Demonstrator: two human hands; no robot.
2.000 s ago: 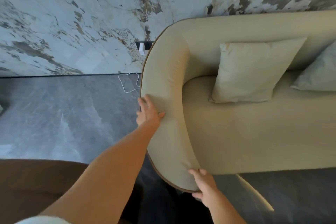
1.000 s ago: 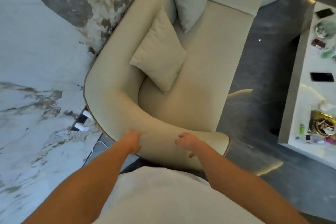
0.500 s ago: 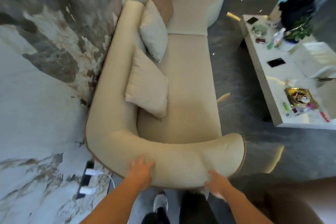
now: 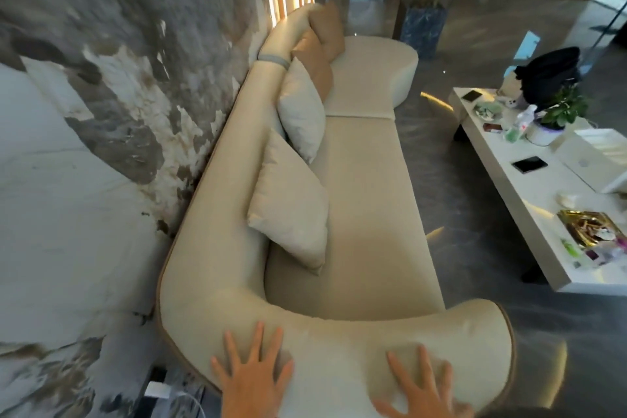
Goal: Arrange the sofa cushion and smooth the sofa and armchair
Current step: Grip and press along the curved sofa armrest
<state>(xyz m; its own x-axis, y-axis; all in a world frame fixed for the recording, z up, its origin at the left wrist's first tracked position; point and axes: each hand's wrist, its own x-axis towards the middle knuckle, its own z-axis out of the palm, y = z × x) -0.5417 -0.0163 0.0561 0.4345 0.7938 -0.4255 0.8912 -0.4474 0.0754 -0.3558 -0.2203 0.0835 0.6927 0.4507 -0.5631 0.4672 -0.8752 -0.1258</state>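
Marble wall (image 4: 84, 146) with grey and rust veining fills the left side, and the long cream sofa (image 4: 366, 207) runs along its foot, backrest touching or just beside the stone. Dark polished floor (image 4: 468, 214) lies open on the sofa's right, forming a clear aisle between the seat front and a low white coffee table (image 4: 529, 190) that stands well apart and carries phones, a potted plant, a black bag and small clutter. Farther back, the sofa ends in a rounded seat section, with a counter beyond it. Against the backrest lean four cushions in a row: the nearest pale cushion (image 4: 291, 210) sits tilted on one corner near the curved armrest, a second pale cushion (image 4: 300, 112) overlaps behind it, and two tan cushions (image 4: 322, 54) stand past that. The seat in front of them is bare. Closest to the camera, the curved armrest (image 4: 339, 346) wraps across the bottom, its brown-piped edge ending at the right over open floor. Both hands lie on top of this armrest, well short of the nearest cushion: the left hand (image 4: 252, 380) flat with fingers spread, near the corner by the wall, and the right hand (image 4: 420, 390) also flat and splayed, toward the armrest's free end. Neither clasps anything. A white plug (image 4: 156, 391) sits at the wall base below the left hand.
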